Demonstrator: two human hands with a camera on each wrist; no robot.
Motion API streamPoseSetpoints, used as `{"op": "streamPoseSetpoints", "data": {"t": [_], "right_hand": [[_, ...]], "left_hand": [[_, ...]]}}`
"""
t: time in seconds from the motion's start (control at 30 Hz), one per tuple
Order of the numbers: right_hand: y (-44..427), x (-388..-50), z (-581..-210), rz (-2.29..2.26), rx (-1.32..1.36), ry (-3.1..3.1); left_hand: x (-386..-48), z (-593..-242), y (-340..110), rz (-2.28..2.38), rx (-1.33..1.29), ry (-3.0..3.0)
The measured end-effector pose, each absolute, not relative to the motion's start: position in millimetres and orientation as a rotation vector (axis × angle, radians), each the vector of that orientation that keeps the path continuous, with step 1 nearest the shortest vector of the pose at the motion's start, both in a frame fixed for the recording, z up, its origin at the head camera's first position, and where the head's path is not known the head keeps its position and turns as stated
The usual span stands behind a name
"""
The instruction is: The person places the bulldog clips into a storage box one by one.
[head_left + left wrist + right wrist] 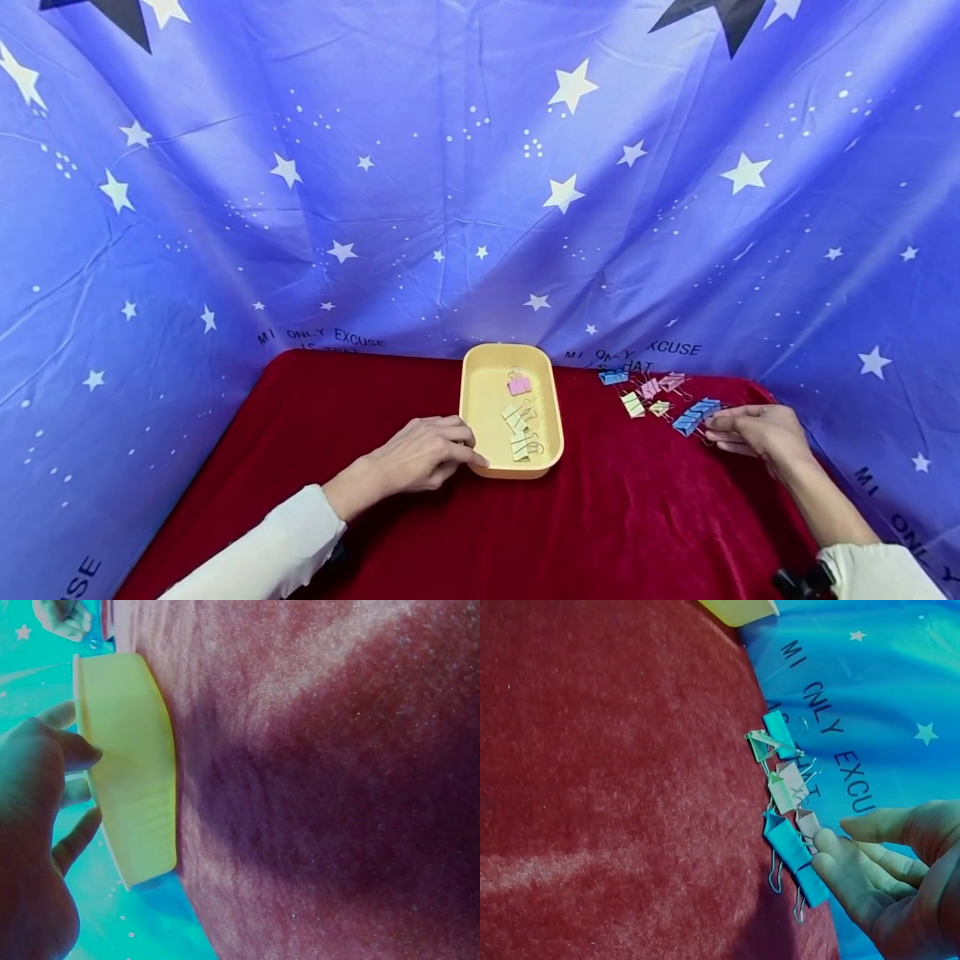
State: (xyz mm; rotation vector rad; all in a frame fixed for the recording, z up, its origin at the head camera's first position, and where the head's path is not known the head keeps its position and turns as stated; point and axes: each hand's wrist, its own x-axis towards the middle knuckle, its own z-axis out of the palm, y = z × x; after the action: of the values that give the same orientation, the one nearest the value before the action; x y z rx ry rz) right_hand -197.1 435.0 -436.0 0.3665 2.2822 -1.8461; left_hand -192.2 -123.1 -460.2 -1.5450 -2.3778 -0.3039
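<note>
A yellow plastic tray [480,367] holds a pink binder clip [519,383] and two pale yellow binder clips [516,418]. My left hand [427,454] grips the tray's near left corner; in the left wrist view the thumb [81,752] lies over the rim. My right hand [761,433] reaches in beside two blue binder clips [696,417] lying end to end on the cloth. In the right wrist view its fingertips [823,859] are close against these blue clips [787,844], and whether they touch cannot be told. No clip is lifted.
Past the blue clips lie pink binder clips [649,388], pale yellow ones [632,405] and another blue clip [613,377] by the back edge. Dark red cloth [607,517] covers the table. A blue star-printed curtain [420,208] surrounds its back and sides.
</note>
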Motion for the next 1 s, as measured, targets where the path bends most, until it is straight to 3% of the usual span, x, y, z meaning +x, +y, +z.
{"op": "streamPoseSetpoints", "data": {"t": [1.0], "right_hand": [[433.4, -208.5, -449.4, -1.95, 0.484, 2.244]], "left_hand": [[-193.0, -461.8, -121.9, -0.308, -1.542, -2.384]]}}
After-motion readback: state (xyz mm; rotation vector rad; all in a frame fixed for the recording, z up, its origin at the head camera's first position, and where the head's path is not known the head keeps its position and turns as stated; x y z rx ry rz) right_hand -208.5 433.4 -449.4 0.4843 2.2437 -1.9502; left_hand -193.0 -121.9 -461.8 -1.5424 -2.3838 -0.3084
